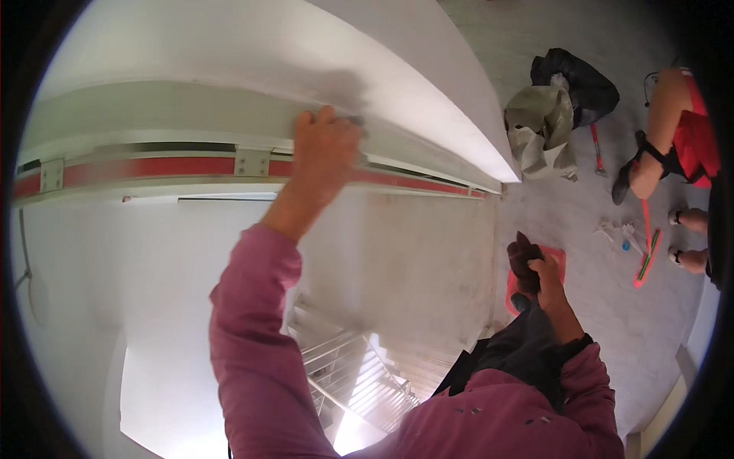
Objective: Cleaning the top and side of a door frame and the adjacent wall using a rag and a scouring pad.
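Note:
My left hand (324, 149) is raised against the pale ledge (218, 109) at the foot of a white wall surface. Its fingers are curled around a small dark object (356, 120), mostly hidden by the hand. Just below the hand runs a red strip (189, 167) with metal brackets (251, 162), set along a white beam. Low at my right side, my right hand (549, 281) grips a dark brown cloth (524, 258). Under the cloth shows a red plastic object (556, 258), partly covered, with the dark tip of a shoe (520, 302) over it.
A stairwell with metal railings (338, 350) drops away below. On the grey floor lie an open pale sack (539, 126), a black bag (585, 86), a red-handled scraper (597, 152), a broom (648, 258) and white litter (628, 232). Other people's legs (691, 221) and an arm (665, 120) are at right.

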Tool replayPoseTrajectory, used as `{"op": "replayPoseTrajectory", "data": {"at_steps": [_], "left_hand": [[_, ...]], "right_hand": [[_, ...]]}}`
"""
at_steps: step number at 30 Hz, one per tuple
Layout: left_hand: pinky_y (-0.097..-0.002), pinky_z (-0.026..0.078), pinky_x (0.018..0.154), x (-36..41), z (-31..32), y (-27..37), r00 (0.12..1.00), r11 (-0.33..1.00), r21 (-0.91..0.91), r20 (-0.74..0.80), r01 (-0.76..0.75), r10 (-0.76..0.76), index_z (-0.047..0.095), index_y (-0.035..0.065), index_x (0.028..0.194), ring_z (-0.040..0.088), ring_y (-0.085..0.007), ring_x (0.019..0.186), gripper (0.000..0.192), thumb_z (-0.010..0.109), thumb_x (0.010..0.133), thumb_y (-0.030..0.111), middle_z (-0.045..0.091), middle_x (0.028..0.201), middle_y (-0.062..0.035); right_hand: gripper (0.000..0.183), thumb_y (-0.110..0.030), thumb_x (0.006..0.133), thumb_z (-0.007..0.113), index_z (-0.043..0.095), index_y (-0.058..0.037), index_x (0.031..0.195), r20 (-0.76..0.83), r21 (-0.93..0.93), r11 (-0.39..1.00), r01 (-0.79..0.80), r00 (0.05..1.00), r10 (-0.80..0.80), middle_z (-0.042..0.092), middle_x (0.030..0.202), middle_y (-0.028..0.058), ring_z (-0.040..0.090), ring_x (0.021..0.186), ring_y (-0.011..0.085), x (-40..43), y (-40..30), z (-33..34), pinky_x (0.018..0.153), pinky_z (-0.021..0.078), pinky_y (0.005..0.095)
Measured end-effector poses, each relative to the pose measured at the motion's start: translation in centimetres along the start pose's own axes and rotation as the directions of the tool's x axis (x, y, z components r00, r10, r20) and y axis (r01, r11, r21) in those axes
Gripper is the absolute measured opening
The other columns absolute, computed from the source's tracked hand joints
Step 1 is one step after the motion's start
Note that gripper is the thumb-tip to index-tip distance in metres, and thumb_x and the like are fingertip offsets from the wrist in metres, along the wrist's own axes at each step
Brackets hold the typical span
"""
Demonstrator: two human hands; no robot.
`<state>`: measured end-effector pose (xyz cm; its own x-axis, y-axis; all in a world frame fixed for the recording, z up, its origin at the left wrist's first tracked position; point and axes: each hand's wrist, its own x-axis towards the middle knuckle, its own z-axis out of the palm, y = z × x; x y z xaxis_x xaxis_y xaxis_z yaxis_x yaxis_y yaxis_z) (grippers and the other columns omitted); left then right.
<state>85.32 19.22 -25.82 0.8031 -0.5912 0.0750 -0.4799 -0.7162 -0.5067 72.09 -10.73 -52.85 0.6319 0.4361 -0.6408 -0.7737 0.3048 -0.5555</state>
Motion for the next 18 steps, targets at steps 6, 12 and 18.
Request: {"op": "replayPoseTrajectory", "data": {"at_steps": [6, 12, 18], "left_hand": [[-0.0342, 0.031, 0.056, 1.7, -4.4, -2.9, 0.999, 0.985, 0.168, 0.011, 0.047, -0.049, 0.050, 0.0110, 0.059, 0.045, -0.0221, 0.063, 0.007, 0.052, 0.055, 0.006, 0.051, 0.061, -0.0026], [-0.0342, 0.028, 0.053, -0.9, 0.3, -0.3, 0.998, 1.000, -0.007, 0.053, -0.014, 0.014, 0.049, 0.0134, 0.060, 0.044, -0.0219, 0.061, 0.014, 0.051, 0.053, 0.002, 0.052, 0.063, -0.0004], [-0.0335, 0.032, 0.061, 2.3, -1.5, -1.1, 0.997, 0.981, 0.179, 0.008, 0.071, -0.073, 0.055, 0.0137, 0.062, 0.045, -0.0196, 0.069, 0.007, 0.051, 0.060, 0.009, 0.053, 0.064, -0.0004]], "right_hand": [[0.030, -0.016, 0.067, 0.047, 0.048, -0.0005, 0.093, -0.049, 0.179, 0.983, 0.039, 0.998, -0.030, 0.050, 0.077, 0.0020, 0.048, 0.065, 0.0105, -0.6, -0.5, -0.5, 0.057, 0.0399, 0.0227], [0.030, -0.013, 0.068, 0.045, 0.047, 0.0001, 0.095, 0.181, 0.310, 0.950, -0.043, 0.983, -0.015, 0.051, 0.080, 0.0036, 0.049, 0.067, 0.0105, -0.2, -1.6, 2.7, 0.057, 0.0404, 0.0218], [0.030, -0.012, 0.068, 0.046, 0.048, -0.0011, 0.096, 0.124, 0.343, 0.938, -0.039, 0.992, -0.004, 0.051, 0.077, 0.0025, 0.049, 0.065, 0.0093, 0.1, -1.5, 0.3, 0.052, 0.0398, 0.0219]]}}
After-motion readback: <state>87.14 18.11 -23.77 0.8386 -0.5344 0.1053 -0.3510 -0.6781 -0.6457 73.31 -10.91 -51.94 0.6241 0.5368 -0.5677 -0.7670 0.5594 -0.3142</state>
